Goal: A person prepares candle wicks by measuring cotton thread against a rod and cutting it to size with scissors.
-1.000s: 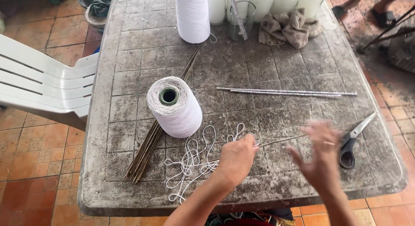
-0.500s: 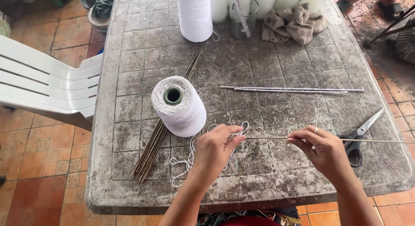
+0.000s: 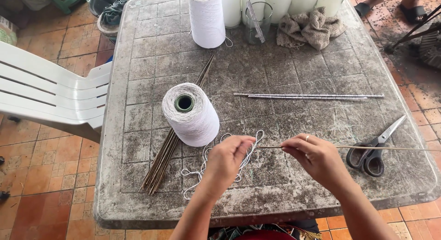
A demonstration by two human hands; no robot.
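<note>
Hands over grey table [image 3: 138, 84], left hand [image 3: 226, 159] pinching white string [image 3: 202, 169], right hand [image 3: 314, 157] fingers closed on thin stick [image 3: 390, 148], white spool [image 3: 190, 114] beside, scissors [image 3: 372, 150] near.

Far spools [image 3: 271, 1] cut off by top edge; stick bundle [image 3: 170, 143] partly hidden beneath thread cone [image 3: 190, 114].

On the table [image 3: 138, 61], the tilted spool [image 3: 190, 114] lies on the bundle of sticks [image 3: 167, 148]. Loose string [image 3: 206, 169] lies just before it. To the right lie the scissors [image 3: 372, 150], with what seem to be 2 wrapped sticks [image 3: 308, 96] behind them. At the far edge stand another spool [image 3: 207, 19], a glass [image 3: 257, 22] and a cloth [image 3: 312, 26].
</note>
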